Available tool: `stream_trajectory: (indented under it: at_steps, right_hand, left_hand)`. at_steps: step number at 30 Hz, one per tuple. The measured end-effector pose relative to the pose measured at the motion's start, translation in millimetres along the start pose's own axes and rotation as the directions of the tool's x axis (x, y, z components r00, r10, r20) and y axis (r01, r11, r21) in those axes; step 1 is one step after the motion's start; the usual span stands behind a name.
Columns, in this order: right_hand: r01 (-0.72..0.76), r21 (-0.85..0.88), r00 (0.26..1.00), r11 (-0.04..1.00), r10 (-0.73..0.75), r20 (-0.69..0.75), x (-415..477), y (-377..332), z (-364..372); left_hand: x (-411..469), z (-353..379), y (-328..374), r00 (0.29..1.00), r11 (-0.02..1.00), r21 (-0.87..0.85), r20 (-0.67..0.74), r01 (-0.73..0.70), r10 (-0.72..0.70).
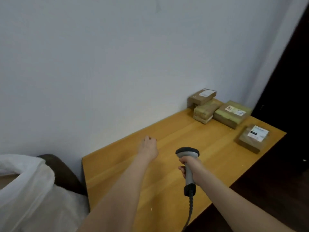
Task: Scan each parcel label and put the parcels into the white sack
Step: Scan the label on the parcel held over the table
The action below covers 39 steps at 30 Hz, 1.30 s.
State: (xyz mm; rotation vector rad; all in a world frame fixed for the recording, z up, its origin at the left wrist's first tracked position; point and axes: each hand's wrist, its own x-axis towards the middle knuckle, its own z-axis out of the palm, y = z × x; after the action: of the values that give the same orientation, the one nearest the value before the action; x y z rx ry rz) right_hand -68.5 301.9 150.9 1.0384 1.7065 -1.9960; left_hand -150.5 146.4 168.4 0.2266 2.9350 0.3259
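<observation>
Several brown cardboard parcels lie at the far right of the wooden table (167, 173): one with a white label (253, 138) near the right edge, a larger one (232, 113) behind it, a plain one (205, 111), and one (202, 96) stacked against the wall. My right hand (187, 166) grips a grey barcode scanner (187, 158) by its handle, head pointing toward the parcels. My left hand (149, 147) reaches forward over the table, fingers loosely curled, holding nothing. The white sack (25, 186) hangs open at the lower left, beside the table.
A pale wall runs along the table's far side. A dark rounded chair back (63, 171) sits between the sack and the table's left end. The scanner's coiled cable (190, 208) trails down off the near edge. Dark floor and a dark door lie to the right.
</observation>
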Motion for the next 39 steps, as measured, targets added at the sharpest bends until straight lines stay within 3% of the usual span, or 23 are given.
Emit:
stream_trajectory:
  at_steps: [15,28,34,39]
  right_hand:
    - [0.02,0.026,0.979,0.999,-0.014,-0.201,117,-105,-261]
    - [-0.011,0.165,0.935,0.986,0.069,-0.348,226,-151,-373]
    - [-0.059,0.205,0.894,0.977,0.143,-0.424,286,-145,-419]
    - [-0.037,0.261,0.909,0.965,0.141,-0.392,315,-143,-437]
  left_hand:
    - [122,81,287,0.986,0.997,0.001,0.149,-0.082,0.081]
    - [242,159,400,0.93,0.982,-0.084,0.315,-0.17,0.188]
    - [277,200,437,0.882,0.969,-0.231,0.433,-0.093,0.188]
    - [295,231,466,0.834,0.894,-0.417,0.542,0.162,0.102]
